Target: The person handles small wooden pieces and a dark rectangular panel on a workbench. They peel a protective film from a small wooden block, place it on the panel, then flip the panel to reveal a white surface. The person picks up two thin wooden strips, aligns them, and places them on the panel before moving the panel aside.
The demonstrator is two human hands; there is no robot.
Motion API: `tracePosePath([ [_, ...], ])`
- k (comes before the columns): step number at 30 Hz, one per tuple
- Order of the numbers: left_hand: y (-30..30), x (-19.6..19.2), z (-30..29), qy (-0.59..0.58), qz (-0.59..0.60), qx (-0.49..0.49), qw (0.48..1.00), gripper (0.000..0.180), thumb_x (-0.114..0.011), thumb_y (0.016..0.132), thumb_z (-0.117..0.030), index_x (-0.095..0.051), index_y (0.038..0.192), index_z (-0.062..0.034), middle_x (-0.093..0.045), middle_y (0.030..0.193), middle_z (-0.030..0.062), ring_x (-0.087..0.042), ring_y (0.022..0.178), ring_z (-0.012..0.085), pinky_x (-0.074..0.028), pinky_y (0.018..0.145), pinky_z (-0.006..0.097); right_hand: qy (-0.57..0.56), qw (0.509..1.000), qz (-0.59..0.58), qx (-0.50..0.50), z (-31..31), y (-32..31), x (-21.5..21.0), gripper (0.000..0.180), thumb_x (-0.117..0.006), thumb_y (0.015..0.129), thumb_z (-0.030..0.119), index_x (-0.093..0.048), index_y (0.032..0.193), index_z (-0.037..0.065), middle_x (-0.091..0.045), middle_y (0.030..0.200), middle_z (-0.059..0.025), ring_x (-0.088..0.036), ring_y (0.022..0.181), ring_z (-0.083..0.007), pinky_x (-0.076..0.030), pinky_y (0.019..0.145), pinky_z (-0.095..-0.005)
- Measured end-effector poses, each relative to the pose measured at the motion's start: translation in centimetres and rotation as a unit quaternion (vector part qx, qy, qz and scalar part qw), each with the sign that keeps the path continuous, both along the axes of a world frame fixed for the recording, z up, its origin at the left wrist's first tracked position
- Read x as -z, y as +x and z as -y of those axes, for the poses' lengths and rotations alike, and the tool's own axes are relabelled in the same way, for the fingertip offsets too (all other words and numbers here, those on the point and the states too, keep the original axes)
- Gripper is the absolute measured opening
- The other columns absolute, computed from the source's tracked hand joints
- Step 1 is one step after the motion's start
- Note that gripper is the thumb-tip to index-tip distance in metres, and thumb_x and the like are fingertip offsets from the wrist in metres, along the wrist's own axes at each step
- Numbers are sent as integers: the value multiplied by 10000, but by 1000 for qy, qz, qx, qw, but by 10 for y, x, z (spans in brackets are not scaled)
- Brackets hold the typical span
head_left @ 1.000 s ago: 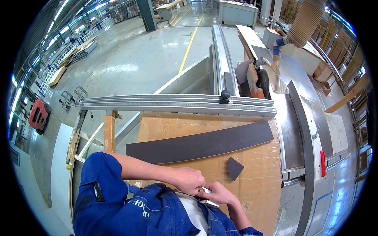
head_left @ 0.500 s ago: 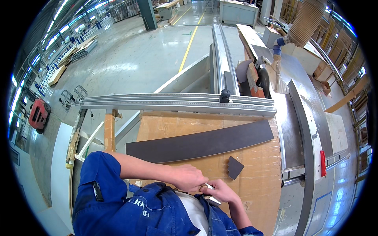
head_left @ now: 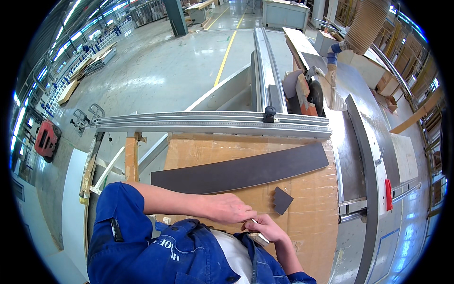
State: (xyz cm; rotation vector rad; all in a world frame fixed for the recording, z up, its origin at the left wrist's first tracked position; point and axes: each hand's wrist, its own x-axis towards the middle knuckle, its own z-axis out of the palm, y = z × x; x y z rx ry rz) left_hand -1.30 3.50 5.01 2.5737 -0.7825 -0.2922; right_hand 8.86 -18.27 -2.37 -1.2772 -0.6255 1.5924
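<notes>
Close to my body, my left hand and my right hand meet over a narrow, pale, flat-sided object. Its lower end sticks out below my right hand, whose fingers wrap round it. My left fingers are closed at its upper end and hide part of it, so its kind is unclear. A long dark board with one curved edge lies beyond my hands on a brown cardboard sheet. To the right of my hands, apart from them, rests a small dark offcut with a notched side.
An aluminium fence with a scale and a black knob crosses behind the board. A saw blade with an orange piece beside it stands at the far right. Further right are a long grey rail and a red handle.
My left hand has shifted slightly right and my right hand a little too. The pale object has turned and shows more of its lower end. The board and offcut stay put.
</notes>
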Motion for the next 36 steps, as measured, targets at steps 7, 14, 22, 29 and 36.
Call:
tracePosePath([
  [7,2,2,-1,-18,54,15,998,123,-617,905,-147,-611,991,-59,-656,859,95,-696,839,283,-560,701,398,-3,1000,-8,-14,2,1,4,279,-665,1000,249,-777,1061,1,-735,953,1,-621,851,-64,-497,790,-238],
  [14,4,0,-2,-16,70,20,997,128,-633,894,-174,-647,953,-62,-672,828,103,-708,818,296,-566,695,415,43,998,-45,32,3,-5,10,312,-663,1039,264,-748,1131,-21,-718,949,3,-606,841,-59,-485,765,-230],
  [22,6,-12,1,-115,-171,-111,972,294,-691,972,-314,-678,978,-20,-695,779,144,-698,740,310,-525,634,414,1,1000,-14,6,10,7,19,288,-665,1042,246,-765,1076,-22,-758,985,-31,-632,849,-61,-497,756,-225],
  [29,16,-18,-2,-197,-371,-109,901,428,-600,1057,-412,-689,928,-14,-719,776,118,-681,704,220,-518,647,370,60,998,-36,1,8,-1,16,329,-636,1063,263,-768,1013,-35,-768,995,-59,-600,796,-52,-479,704,-227],
  [36,20,-15,-4,-163,-409,-62,896,456,-490,1093,-398,-716,985,-16,-742,839,116,-712,754,219,-544,693,381,48,998,-37,-25,10,2,12,321,-648,1042,249,-755,1083,-51,-736,941,-14,-602,844,-57,-494,766,-237],
])
